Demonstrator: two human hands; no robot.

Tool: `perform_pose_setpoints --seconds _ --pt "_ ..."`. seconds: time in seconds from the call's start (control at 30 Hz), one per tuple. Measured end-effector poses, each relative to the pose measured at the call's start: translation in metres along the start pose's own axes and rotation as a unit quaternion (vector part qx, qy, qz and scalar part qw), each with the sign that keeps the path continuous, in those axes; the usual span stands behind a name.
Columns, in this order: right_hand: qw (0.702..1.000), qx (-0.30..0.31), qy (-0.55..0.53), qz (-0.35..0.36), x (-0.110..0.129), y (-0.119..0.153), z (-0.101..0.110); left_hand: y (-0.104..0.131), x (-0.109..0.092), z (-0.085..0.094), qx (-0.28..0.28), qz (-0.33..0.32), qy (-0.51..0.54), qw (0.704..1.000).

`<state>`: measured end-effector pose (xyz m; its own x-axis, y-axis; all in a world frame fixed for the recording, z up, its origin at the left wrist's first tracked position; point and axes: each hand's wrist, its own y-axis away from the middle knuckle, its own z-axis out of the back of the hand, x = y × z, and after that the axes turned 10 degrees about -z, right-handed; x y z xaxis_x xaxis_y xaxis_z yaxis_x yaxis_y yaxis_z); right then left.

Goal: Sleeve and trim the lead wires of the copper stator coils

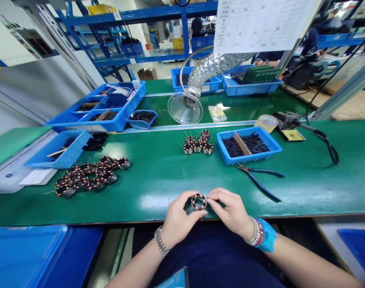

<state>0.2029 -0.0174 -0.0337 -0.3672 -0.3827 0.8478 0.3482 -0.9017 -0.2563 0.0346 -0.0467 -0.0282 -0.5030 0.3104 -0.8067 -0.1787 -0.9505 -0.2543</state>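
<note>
My left hand point(182, 218) grips a small copper-wound motor stator point(198, 196) between thumb and fingers, just above the front edge of the green bench. The stator's round opening faces up toward me. At its right rim, my right hand point(230, 210) is closed in a pinch; whatever lies between the fingertips is too small to make out. Beyond my hands stands a small cluster of stators point(197, 146) with thin wires sticking up. A larger group of stators point(89, 176) lies to the left. Cutting pliers point(258, 179) with blue handles rest to the right, jaws parted.
A divided blue tray point(227, 162) of small black pieces stands behind the pliers. Further back hangs a fume-extraction hood point(185, 109) on a foil duct. Blue bins point(122, 120) line the back left. A tape roll point(265, 123) and a black cable point(323, 140) lie at right.
</note>
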Motion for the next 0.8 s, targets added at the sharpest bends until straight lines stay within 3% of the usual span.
perform_pose_setpoints --seconds 0.23,0.43,0.63,0.8 --pt "0.994 0.012 0.068 0.082 -0.018 0.011 -0.012 -0.001 0.018 -0.006 -0.007 -0.011 -0.046 0.999" --pt "0.989 0.009 0.117 0.094 -0.019 0.017 -0.016 -0.010 0.023 -0.003 0.045 -0.060 -0.070 0.995" --pt "0.993 0.034 0.112 0.035 -0.017 0.011 0.000 -0.010 0.033 0.027 0.121 -0.050 -0.071 0.989" --pt "0.988 0.088 0.122 0.024 -0.018 -0.003 0.003 -0.008 0.039 0.047 0.098 -0.063 -0.047 0.992"
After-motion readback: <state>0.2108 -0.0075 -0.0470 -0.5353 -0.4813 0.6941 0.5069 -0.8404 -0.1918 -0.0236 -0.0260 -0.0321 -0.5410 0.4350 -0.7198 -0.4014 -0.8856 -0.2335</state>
